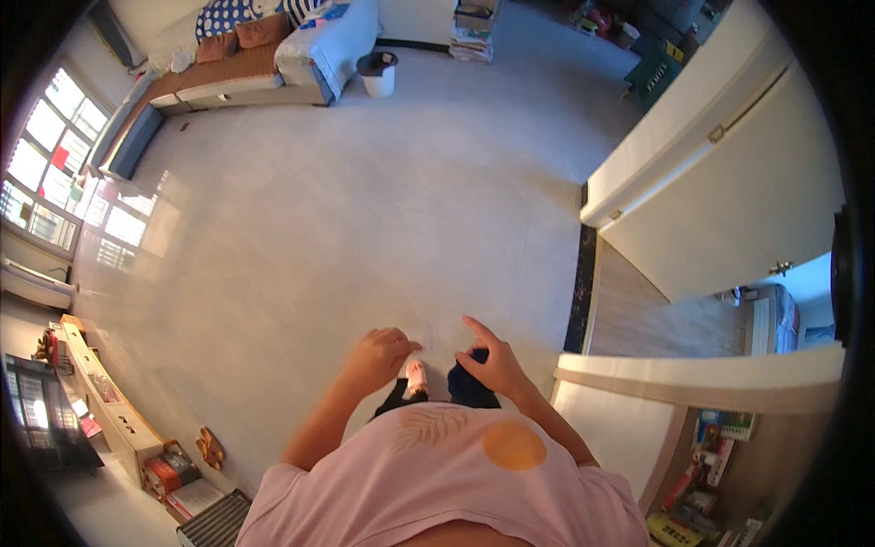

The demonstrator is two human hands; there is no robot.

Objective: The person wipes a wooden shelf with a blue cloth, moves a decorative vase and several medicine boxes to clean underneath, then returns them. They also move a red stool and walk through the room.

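Note:
My left hand (382, 356) hovers in front of my body above the pale floor (337, 219), its fingers loosely bent toward the right and nothing seen in them. My right hand (497, 365) is level with it, a short gap away. Its index finger and thumb are spread apart, with nothing visible between them. Beneath the right hand shows a dark blue trouser leg or cloth (467, 385); I cannot tell whether they touch. One foot (416, 376) is visible on the floor between my hands, below a black trouser leg.
To the right, a white door (729, 201) stands ajar beside a dark threshold strip (580, 292). A shelf of books (715, 456) is at lower right. At the far left are a sofa (228, 87) and a white bin (377, 75). A low cabinet (114, 401) lines the left.

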